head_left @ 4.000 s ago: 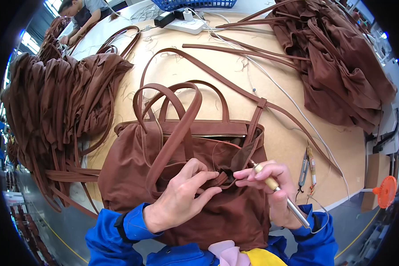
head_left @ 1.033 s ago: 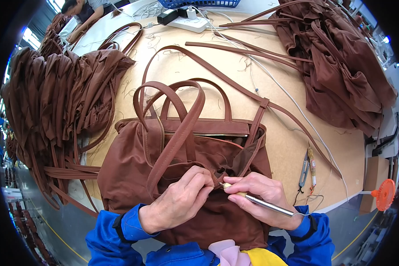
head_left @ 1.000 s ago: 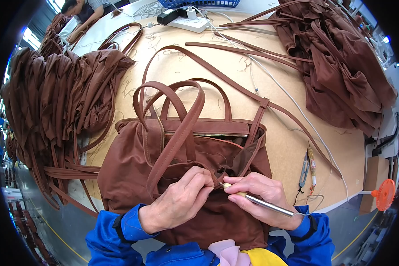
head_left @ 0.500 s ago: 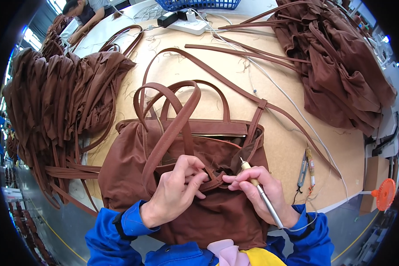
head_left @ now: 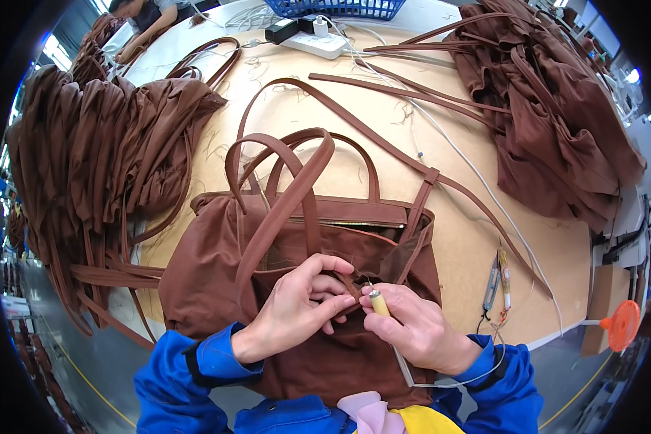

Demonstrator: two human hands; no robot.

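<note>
A brown handbag (head_left: 325, 354) lies in front of me with its top open, showing a zip inside. My left hand (head_left: 300, 304) is closed, pinching a small strap or folded edge at the near rim of the bag. In my right hand (head_left: 419, 325) is a corded pen-like tool (head_left: 378, 304) with a thin tip, a cream collar and a metal shaft. Its tip points up and away, close to the pinched edge. Bag handles (head_left: 296, 188) arch up above my left hand. My right fingertips are near the same edge; whether they touch it I cannot tell.
Brown bags are heaped at left (head_left: 101, 159) and right (head_left: 550, 123). Snips (head_left: 492, 286) and a yellowish tool (head_left: 505, 282) lie right. A power strip (head_left: 315, 43) and blue basket (head_left: 340, 7) stand at the back. An orange fan (head_left: 620, 325) is at far right. Another person (head_left: 145, 22) works far left.
My right hand has moved left and turned the pen-like tool more upright, bringing its tip to the edge. My left hand keeps its pinch, shifted slightly right.
</note>
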